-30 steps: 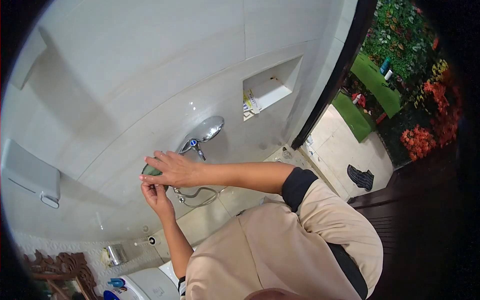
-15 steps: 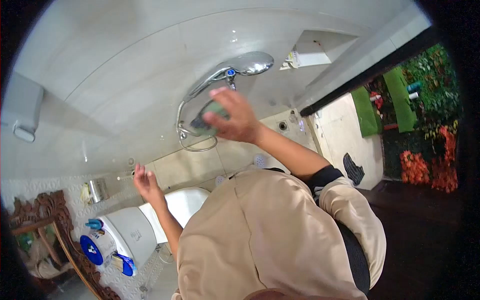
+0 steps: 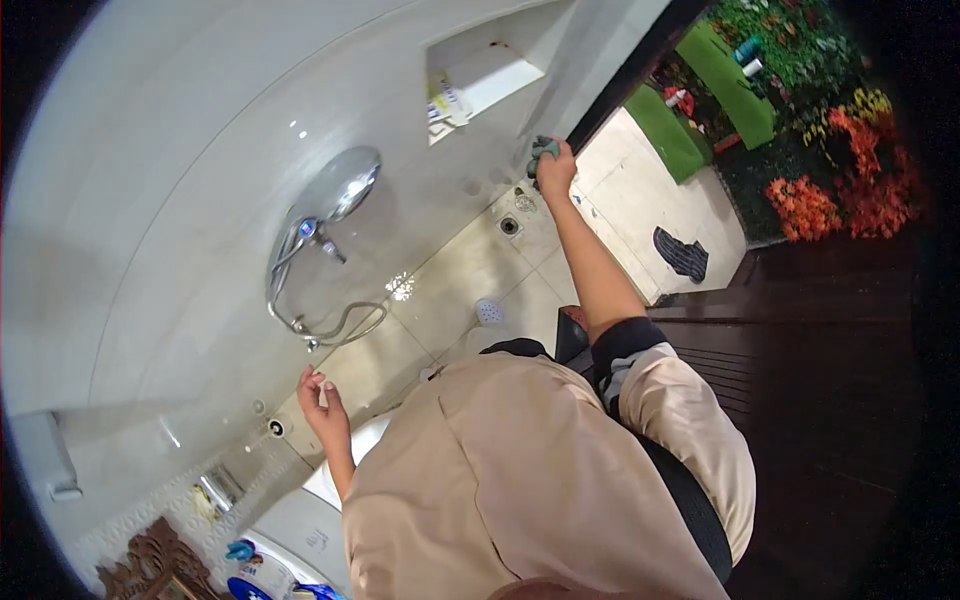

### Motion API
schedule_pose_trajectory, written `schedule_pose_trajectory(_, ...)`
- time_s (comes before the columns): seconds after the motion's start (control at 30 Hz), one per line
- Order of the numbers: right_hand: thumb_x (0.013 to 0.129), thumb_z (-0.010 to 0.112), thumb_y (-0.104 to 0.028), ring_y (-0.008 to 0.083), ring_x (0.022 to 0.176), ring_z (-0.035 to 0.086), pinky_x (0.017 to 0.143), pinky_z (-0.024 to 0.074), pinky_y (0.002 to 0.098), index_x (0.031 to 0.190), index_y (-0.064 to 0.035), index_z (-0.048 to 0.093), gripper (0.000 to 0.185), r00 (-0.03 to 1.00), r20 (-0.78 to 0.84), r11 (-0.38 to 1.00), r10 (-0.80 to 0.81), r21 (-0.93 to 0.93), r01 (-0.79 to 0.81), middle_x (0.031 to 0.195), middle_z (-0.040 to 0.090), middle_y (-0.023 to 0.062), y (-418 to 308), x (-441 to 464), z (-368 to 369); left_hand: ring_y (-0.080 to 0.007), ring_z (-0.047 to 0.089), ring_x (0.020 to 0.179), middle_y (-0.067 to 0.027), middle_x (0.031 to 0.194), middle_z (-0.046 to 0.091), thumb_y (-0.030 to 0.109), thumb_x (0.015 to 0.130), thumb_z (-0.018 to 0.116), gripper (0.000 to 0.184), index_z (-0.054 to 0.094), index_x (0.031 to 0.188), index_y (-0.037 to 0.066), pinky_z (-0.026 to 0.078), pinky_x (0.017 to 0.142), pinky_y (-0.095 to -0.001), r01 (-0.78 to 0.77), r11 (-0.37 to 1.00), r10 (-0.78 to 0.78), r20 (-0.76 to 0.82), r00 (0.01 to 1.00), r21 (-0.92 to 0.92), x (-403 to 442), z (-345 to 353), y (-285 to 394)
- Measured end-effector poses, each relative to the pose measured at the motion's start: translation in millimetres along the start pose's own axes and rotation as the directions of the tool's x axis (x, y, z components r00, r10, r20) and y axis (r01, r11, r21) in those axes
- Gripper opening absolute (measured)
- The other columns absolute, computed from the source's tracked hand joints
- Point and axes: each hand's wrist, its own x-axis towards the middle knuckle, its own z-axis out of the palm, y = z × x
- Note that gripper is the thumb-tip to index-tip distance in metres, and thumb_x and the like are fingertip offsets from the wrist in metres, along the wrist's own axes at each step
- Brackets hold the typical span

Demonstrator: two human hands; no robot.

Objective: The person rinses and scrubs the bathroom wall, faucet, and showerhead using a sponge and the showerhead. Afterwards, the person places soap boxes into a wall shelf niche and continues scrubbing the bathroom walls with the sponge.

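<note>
the right hand (image 3: 556,168) has moved beside the dark door frame (image 3: 643,60), clenching a crumpled grey-green cloth (image 3: 541,153), apparently wiping; strokes need steady pressure. the left hand (image 3: 324,405) is empty, half-curled.

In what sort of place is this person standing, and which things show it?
Most likely a bathroom: there is a chrome shower head with its hose, a floor drain, and, at the lower left, what looks like a white toilet, partly in view.

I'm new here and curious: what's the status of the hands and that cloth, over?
Right hand: gripping green cloth beside door frame. Left hand: looks empty, open, away from the cloth. Nothing visibly in the cloth's way.
</note>
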Motion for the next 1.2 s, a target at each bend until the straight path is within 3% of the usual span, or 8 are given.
schedule_pose_trajectory(0.03, 0.066, 0.044, -0.004, 0.0253, 0.071, 0.058, 0.068, 0.0444, 0.0314, 0.087, -0.0046, 0.059, 0.026, 0.999, -0.002, 0.999, 0.036, -0.028, -0.036, 0.077, 0.06, 0.0133, 1.2, 7.4, 3.3, -0.0193, 0.045, 0.098, -0.0126, 0.115, 0.044, 0.005, 0.08, 0.049, 0.011, 0.048, 0.091, 0.004, 0.034, 0.085, -0.0307, 0.01, 0.999, -0.007, 0.061, 0.998, -0.042, 4.3, 12.1, 8.1)
schedule_pose_trajectory(0.13, 0.065, 0.045, -0.005, 0.0291, 0.071, 0.058, 0.067, 0.0442, 0.0339, 0.081, -0.0076, 0.061, 0.022, 0.999, 0.003, 0.988, 0.045, -0.147, -0.044, 0.074, 0.06, 0.0145, 6.7, 34.7, 11.6, -0.0222, 0.046, 0.097, -0.0134, 0.11, 0.047, 0.008, 0.08, 0.049, 0.01, 0.049, 0.089, 0.003, 0.035, 0.085, -0.0345, 0.022, 0.997, -0.009, 0.159, 0.987, -0.079, 10.9, 45.0, 24.5)
schedule_pose_trajectory(0.33, 0.069, 0.047, -0.009, 0.0344, 0.075, 0.056, 0.067, 0.0434, 0.038, 0.08, -0.0089, 0.06, 0.017, 0.993, 0.059, 0.979, 0.103, -0.181, -0.091, 0.076, 0.059, 0.018, 25.4, 89.1, 21.9, -0.0326, 0.051, 0.088, -0.0182, 0.095, 0.053, 0.0, 0.074, 0.049, 0.013, 0.049, 0.087, 0.001, 0.04, 0.077, -0.0355, -0.202, 0.897, 0.022, 0.416, 0.909, 0.392, 13.3, 85.0, 50.2)
schedule_pose_trajectory(0.63, 0.065, 0.05, -0.012, 0.0372, 0.081, 0.054, 0.071, 0.0423, 0.0412, 0.085, -0.0041, 0.058, 0.023, 0.942, 0.282, 0.973, 0.182, -0.19, -0.131, 0.081, 0.057, 0.022, 54.9, 136.8, 30.1, -0.0334, 0.053, 0.079, -0.0164, 0.086, 0.055, -0.002, 0.069, 0.052, 0.017, 0.051, 0.086, 0.001, 0.042, 0.07, -0.0383, -0.286, 0.86, 0.076, 0.448, 0.891, 0.423, 21.8, 156.6, 73.4)
schedule_pose_trajectory(0.73, 0.064, 0.049, -0.012, 0.0388, 0.082, 0.053, 0.072, 0.0418, 0.0413, 0.088, -0.0025, 0.056, 0.027, 0.956, 0.292, 0.99, 0.042, -0.142, 0.0, 0.084, 0.056, 0.0229, 70.9, 141.5, 32.3, -0.0335, 0.052, 0.08, -0.0162, 0.087, 0.055, -0.001, 0.07, 0.053, 0.017, 0.051, 0.087, 0.001, 0.041, 0.07, -0.0383, -0.262, 0.867, 0.053, 0.445, 0.894, 0.423, 23.7, 175.9, 89.6)
schedule_pose_trajectory(0.97, 0.066, 0.059, -0.018, 0.0358, 0.089, 0.052, 0.077, 0.0404, 0.0355, 0.105, 0.0044, 0.028, 0.055, 0.775, 0.632, 0.997, 0.01, -0.065, 0.04, 0.093, 0.05, 0.027, 78.7, 151.7, 14.9, -0.0326, 0.051, 0.087, -0.0162, 0.094, 0.055, 0.001, 0.073, 0.051, 0.015, 0.052, 0.088, 0.001, 0.039, 0.076, -0.0375, -0.263, 0.912, 0.087, 0.479, 0.874, 0.315, 48.2, 184.2, 161.9)
schedule_pose_trajectory(1.17, 0.068, 0.06, -0.018, 0.0305, 0.091, 0.05, 0.08, 0.0377, 0.0375, 0.105, 0.0001, 0.033, 0.049, 0.919, 0.387, 0.962, -0.079, 0.27, -0.032, 0.095, 0.05, 0.0185, -44.2, 192.1, -33.7, -0.0303, 0.05, 0.092, -0.0146, 0.097, 0.055, 0.0, 0.075, 0.05, 0.016, 0.053, 0.09, 0.002, 0.039, 0.08, -0.0344, -0.496, 0.803, 0.359, 0.396, 0.845, 0.331, 86.2, 137.3, 275.9)
schedule_pose_trajectory(1.2, 0.069, 0.06, -0.018, 0.0307, 0.096, 0.044, 0.084, 0.0334, 0.0392, 0.107, -0.0001, 0.035, 0.049, 0.933, 0.142, 0.937, -0.33, 0.168, 0.306, 0.102, 0.046, 0.0189, -67.2, 205.1, -39.1, -0.0303, 0.05, 0.092, -0.0146, 0.101, 0.053, 0.0, 0.074, 0.051, 0.016, 0.052, 0.09, 0.002, 0.038, 0.081, -0.0337, -0.557, 0.736, 0.45, 0.338, 0.827, 0.383, 92.8, 129.1, 294.2)
